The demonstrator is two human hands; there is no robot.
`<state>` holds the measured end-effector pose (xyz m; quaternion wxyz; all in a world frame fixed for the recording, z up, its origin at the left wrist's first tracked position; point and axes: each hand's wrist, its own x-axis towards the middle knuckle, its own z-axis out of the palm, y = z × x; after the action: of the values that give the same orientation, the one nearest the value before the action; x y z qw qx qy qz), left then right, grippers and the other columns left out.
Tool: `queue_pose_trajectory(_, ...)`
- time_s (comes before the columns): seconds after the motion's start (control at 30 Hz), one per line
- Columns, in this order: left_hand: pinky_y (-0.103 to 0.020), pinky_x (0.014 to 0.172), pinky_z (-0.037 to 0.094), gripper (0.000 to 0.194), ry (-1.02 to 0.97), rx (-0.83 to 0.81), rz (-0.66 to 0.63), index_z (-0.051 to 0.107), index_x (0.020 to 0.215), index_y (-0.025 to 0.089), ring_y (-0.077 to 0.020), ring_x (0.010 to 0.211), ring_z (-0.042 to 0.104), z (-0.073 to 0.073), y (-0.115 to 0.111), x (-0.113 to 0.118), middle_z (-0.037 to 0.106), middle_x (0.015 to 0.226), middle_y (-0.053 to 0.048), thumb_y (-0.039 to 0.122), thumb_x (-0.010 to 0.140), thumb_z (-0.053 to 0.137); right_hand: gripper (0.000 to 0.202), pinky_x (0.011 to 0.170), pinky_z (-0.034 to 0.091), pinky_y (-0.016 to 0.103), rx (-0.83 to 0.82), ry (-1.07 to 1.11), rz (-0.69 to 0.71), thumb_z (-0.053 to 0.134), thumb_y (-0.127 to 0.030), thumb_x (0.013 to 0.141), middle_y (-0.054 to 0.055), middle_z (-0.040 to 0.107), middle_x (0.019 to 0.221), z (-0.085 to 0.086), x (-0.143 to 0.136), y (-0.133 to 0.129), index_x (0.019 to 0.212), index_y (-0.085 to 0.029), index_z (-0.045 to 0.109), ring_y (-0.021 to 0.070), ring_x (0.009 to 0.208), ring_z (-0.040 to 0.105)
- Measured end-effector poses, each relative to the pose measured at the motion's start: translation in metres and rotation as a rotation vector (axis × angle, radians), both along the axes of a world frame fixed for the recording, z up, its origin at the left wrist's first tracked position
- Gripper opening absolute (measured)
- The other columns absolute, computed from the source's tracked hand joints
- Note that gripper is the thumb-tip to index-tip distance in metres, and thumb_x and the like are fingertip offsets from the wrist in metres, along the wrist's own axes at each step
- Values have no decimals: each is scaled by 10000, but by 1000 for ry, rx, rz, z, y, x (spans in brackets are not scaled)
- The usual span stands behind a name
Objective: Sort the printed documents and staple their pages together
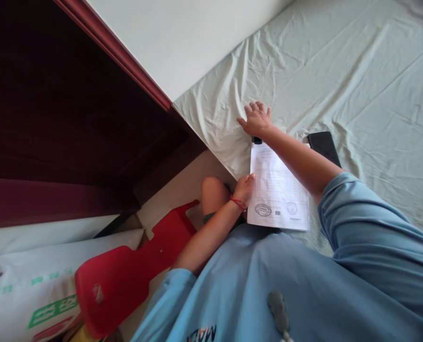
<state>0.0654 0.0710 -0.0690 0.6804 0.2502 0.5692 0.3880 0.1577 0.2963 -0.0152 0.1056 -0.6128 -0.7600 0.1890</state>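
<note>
My left hand (245, 189) grips the left edge of a printed paper document (279, 190), its thumb at the margin and its fingers mostly hidden. Dark round stamps and lines of print show on the page. Beyond the top of the paper, my right hand (257, 119) is stretched over the sheet-covered bed with its fingers spread. A small black clip-like piece (256, 140) shows at the paper's top left corner, just below my right palm. My right forearm crosses above the page and hides its upper right part.
A black flat object, perhaps a phone (323, 146), lies on the pale bedsheet (304, 85) to the right. Left of the bed are a red plastic chair (126, 270), a white printed sack (26, 285) and dark red furniture (72, 118). A white wall (183, 42) stands behind.
</note>
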Motion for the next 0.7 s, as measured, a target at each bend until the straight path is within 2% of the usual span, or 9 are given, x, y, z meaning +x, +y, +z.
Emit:
queue_pose_trajectory(0.1, -279, 610, 466, 523, -18, 20, -15, 654, 753, 136, -149, 606, 596, -6, -1, -2, 670, 670, -38, 622, 896, 787, 660, 1294, 70, 760, -45, -28, 30, 435, -522, 1088, 208, 333, 1773, -8, -4, 0, 1614, -125, 478, 420, 1671, 154)
queue_pose_trajectory(0.33, -260, 582, 430, 548, 42, 35, -42, 653, 767, 135, -135, 611, 563, -11, -2, -4, 641, 680, -29, 653, 906, 764, 660, 1256, 72, 824, 18, -2, 62, 371, -539, 1090, 234, 414, 1721, -24, -1, 1, 1579, -122, 517, 452, 1652, 190)
queue_pose_trajectory(0.5, -257, 566, 416, 579, 73, 47, -81, 645, 754, 137, -138, 609, 565, -8, -4, -6, 643, 678, -31, 688, 910, 732, 655, 1281, 71, 791, 48, -45, 50, 309, -556, 1117, 210, 425, 1718, -26, -1, -5, 1582, -142, 513, 426, 1660, 187)
queue_pose_trajectory(0.7, -262, 571, 421, 612, 66, 22, -85, 672, 784, 135, -141, 607, 582, -8, -6, -7, 654, 675, -23, 736, 887, 724, 661, 1285, 44, 777, 96, -58, 42, 226, -563, 1150, 209, 513, 1645, -28, -4, -11, 1460, -135, 624, 407, 1658, 209)
